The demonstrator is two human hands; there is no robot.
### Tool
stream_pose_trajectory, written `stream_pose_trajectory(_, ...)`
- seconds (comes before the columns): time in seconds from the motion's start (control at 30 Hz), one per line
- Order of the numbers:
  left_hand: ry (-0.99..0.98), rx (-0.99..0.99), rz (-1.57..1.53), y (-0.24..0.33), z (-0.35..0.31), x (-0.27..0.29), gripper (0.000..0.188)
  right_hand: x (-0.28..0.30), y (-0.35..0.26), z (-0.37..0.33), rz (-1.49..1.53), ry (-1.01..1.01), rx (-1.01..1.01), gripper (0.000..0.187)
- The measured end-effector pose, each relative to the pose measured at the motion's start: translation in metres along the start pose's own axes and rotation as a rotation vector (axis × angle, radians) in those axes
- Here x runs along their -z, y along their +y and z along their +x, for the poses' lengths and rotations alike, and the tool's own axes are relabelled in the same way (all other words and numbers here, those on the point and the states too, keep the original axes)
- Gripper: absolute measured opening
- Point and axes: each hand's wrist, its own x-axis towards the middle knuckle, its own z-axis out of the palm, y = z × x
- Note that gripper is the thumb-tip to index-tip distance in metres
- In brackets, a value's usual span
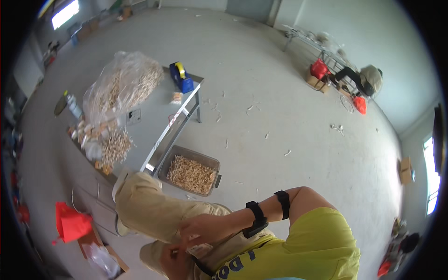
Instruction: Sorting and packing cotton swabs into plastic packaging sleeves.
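Note:
Over my lap, my two hands are close together. My right hand [204, 229] has bent, closed fingers above a small white packet [199, 250] with reddish marks, and its fingertips seem to grip the packet's edge. My left hand [176, 262] is curled at the lower edge, its fingers pinched around something pale and too small to name. Ahead on the grey table [148, 122] lies a loose pile of cotton swabs [116, 145] with wooden sticks. A large clear bag [123, 84] full of swabs lies behind it.
A grey plastic bin [217, 168] of swabs stands on the floor by the table. A blue tape dispenser [182, 78] and a small packet [176, 98] are at the table's far corner. At left are a red bag [72, 223] and cardboard box [114, 256]. A person [368, 81] sits far right.

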Motion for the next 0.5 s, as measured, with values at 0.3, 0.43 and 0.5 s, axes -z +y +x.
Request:
stream_pose_trajectory(0.3, -0.092, -0.158, 0.246, -0.002, 0.002, 0.006, 0.010, -0.014, 0.012, -0.003, -0.112, -0.028, 0.101, 0.017)
stream_pose_trajectory(0.43, -0.036, -0.089, 0.174, 0.007, -0.004, 0.003, 0.008, -0.007, 0.009, 0.002, -0.165, -0.084, 0.063, 0.017)
stream_pose_trajectory(0.5, 0.011, -0.141, 0.091, 0.002, -0.003, 0.001, 0.008, -0.002, 0.004, 0.006, -0.157, -0.076, 0.087, 0.017)
